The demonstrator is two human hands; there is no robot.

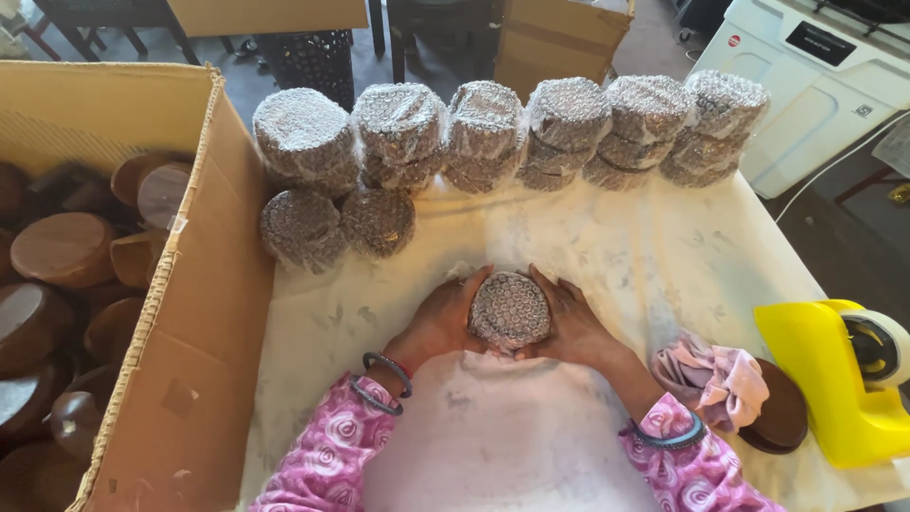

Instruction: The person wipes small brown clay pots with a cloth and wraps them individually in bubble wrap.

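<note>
Both my hands cup a round object wrapped in bubble wrap (pixel 509 309) on the white-covered table (pixel 654 256). My left hand (pixel 441 320) presses its left side, fingers curled around it. On the other side, my right hand (pixel 572 322) holds it the same way. I wear pink patterned sleeves and dark bangles on both wrists.
Several wrapped round bundles (pixel 483 133) are stacked along the table's far edge, with two more (pixel 336 226) nearer. A large cardboard box (pixel 204 313) of brown wooden bowls (pixel 62 248) stands at left. A yellow tape dispenser (pixel 839 379), a pink cloth (pixel 720 379) and a dark wooden disc (pixel 782 417) lie at right.
</note>
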